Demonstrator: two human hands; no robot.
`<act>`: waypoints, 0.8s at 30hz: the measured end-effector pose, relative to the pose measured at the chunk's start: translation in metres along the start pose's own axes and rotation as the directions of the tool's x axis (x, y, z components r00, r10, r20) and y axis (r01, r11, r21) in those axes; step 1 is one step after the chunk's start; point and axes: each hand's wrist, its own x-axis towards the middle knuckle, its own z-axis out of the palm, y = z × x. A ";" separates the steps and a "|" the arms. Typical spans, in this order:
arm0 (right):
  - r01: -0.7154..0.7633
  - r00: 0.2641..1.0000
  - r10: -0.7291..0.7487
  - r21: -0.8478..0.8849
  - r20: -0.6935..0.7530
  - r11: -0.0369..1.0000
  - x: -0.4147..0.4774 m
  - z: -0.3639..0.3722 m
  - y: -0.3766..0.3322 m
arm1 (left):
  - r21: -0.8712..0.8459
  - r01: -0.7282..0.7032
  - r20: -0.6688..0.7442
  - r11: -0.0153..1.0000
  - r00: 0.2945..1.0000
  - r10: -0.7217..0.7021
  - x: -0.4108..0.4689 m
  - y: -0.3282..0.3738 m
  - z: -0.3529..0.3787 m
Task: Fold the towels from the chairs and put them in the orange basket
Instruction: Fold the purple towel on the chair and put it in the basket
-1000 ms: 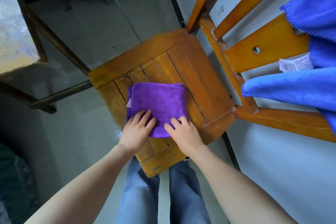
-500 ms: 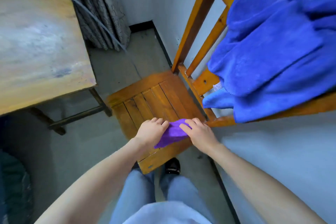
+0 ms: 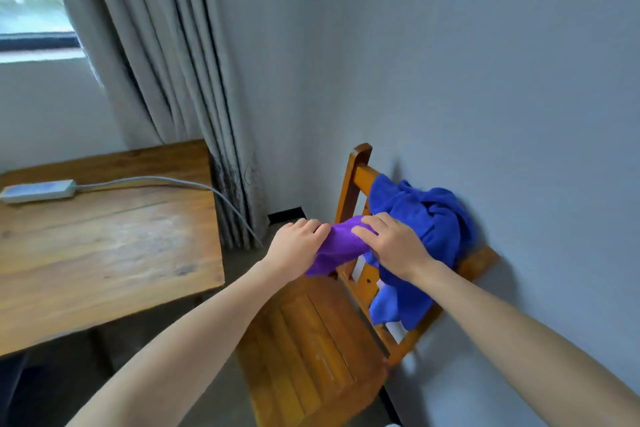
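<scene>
Head view: both hands have lifted the folded purple towel (image 3: 337, 248) off the wooden chair (image 3: 311, 350) seat, where it lay a second ago. Left hand (image 3: 298, 246) and right hand (image 3: 394, 246) each grip an end, holding it above the seat, before the blue towel (image 3: 429, 229) draped on the backrest.

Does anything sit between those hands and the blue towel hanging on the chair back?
Only the purple towel, which the left hand and right hand both grip, held just in front of the blue towel draped over the back of the chair. Nothing else visible blocks it, but both hands are full.
</scene>
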 end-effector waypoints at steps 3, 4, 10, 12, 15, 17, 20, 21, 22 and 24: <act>0.055 0.995 -0.059 -0.048 -0.081 0.997 0.018 -0.028 0.008 | 0.084 -0.012 -0.082 0.996 0.996 0.019 0.008 -0.003 -0.041; 0.065 0.993 -0.071 -0.061 -0.093 0.996 0.027 -0.037 0.011 | 0.101 -0.018 -0.106 0.995 0.994 0.028 0.012 -0.006 -0.052; 0.117 0.967 -0.144 -0.136 -0.210 0.984 0.059 -0.077 0.017 | 0.189 0.020 -0.216 0.982 0.976 0.022 0.015 -0.010 -0.103; 0.143 0.955 -0.170 -0.125 -0.244 0.982 0.066 -0.083 0.015 | 0.194 0.035 -0.289 0.980 0.957 0.023 0.007 -0.012 -0.113; 0.183 0.936 -0.199 -0.084 -0.290 0.980 0.075 -0.084 0.006 | 0.253 0.111 -0.412 0.961 0.911 0.003 -0.016 -0.013 -0.120; 0.235 0.920 -0.244 -0.066 -0.308 0.970 0.081 -0.084 -0.006 | 0.303 0.164 -0.462 0.939 0.887 -0.005 -0.034 -0.014 -0.120; 0.320 0.895 -0.320 -0.052 -0.310 0.946 0.090 -0.083 -0.029 | 0.315 0.239 -0.467 0.918 0.881 -0.069 -0.064 -0.018 -0.117; 0.334 0.894 -0.331 -0.042 -0.303 0.941 0.093 -0.081 -0.037 | 0.319 0.258 -0.458 0.912 0.884 -0.090 -0.073 -0.021 -0.117; 0.346 0.892 -0.339 -0.032 -0.297 0.938 0.096 -0.079 -0.044 | 0.326 0.274 -0.444 0.905 0.889 -0.110 -0.083 -0.023 -0.117; 0.375 0.889 -0.361 -0.006 -0.281 0.927 0.102 -0.074 -0.060 | 0.341 0.304 -0.414 0.889 0.898 -0.148 -0.104 -0.027 -0.117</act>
